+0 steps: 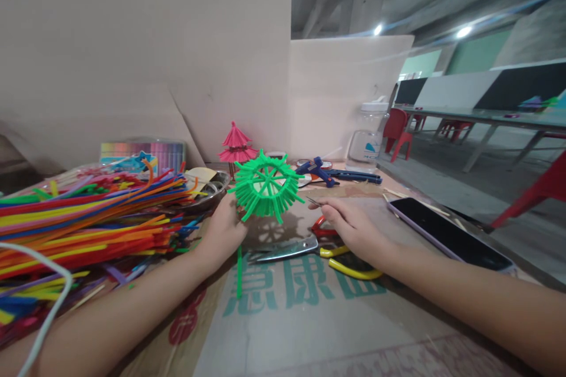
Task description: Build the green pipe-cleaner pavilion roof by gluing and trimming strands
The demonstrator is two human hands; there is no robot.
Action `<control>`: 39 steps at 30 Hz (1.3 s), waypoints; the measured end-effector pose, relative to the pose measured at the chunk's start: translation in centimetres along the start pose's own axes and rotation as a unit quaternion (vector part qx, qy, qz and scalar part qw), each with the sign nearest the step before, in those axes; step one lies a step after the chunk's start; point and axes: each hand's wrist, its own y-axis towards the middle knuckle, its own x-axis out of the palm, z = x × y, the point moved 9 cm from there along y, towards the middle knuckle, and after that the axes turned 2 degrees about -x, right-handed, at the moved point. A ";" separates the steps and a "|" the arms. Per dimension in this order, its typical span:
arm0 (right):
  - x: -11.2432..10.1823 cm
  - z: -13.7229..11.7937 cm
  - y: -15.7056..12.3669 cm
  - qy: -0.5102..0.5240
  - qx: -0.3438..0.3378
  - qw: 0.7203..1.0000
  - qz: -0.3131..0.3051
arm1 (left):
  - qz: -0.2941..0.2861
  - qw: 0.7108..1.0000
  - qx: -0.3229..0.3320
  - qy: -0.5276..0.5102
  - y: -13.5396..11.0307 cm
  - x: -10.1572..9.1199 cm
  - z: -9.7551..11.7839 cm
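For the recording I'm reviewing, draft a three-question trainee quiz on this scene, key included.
1. True or false: the right hand is holding a glue gun.
2. Which hand holds the green pipe-cleaner wheel?
3. Fill in "nearer than" or "beyond": from the wearer, the pink pagoda-shaped model stands ___ the wheel.

Key:
1. False; it holds a slim pointed metal tool, apparently tweezers.
2. The left hand.
3. Beyond.

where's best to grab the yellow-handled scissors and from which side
Likely by the yellow handles, coming from the right: they splay out close to the right hand, while the metal blade points left, its tip away from that hand.
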 end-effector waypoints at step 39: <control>0.2 0.0 0.1 -0.014 -0.005 1.000 -0.009 | 0.019 0.999 0.048 0.008 0.1 -0.5 1.8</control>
